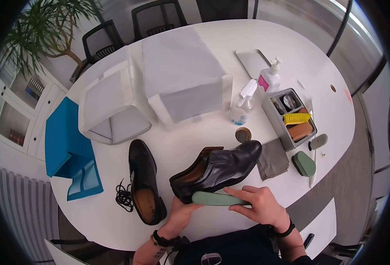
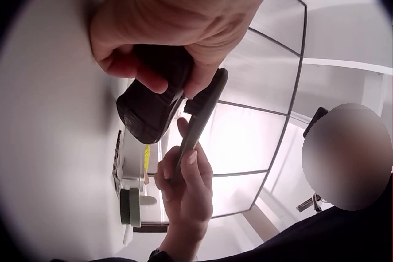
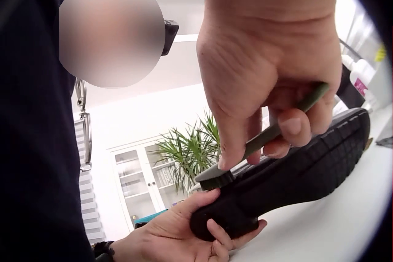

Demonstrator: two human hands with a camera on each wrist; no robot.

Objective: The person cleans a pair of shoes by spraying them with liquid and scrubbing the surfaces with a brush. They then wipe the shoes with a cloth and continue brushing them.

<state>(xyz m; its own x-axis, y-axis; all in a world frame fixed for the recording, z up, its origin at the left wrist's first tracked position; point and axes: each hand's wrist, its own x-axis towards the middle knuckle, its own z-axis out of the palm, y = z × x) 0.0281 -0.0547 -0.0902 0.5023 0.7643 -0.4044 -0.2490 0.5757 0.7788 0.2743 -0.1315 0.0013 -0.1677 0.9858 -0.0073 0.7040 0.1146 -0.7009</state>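
Note:
A black leather dress shoe [image 1: 223, 165] lies across the table in front of me, its toe to the right and its laces out. My left hand [image 1: 181, 214] grips it around the heel, thumb on one side and fingers on the other. In my right hand [image 1: 263, 205] is a green-handled shoe brush [image 1: 217, 198], pinched between thumb and fingers. Its short dark bristles [image 3: 219, 180] meet the shoe's upper near the heel, beside my left thumb. The other black shoe [image 1: 143, 176] rests to the left, next to a bundle of black laces [image 1: 124, 196].
A grey caddy [image 1: 285, 136] holds a yellow brush [image 1: 296, 118] and other supplies. Near it are a grey cloth [image 1: 273, 161], a green brush [image 1: 304, 164], a spray bottle [image 1: 242, 108] and a pump bottle [image 1: 269, 79]. White fabric boxes [image 1: 181, 70] and a blue box [image 1: 69, 141] stand behind.

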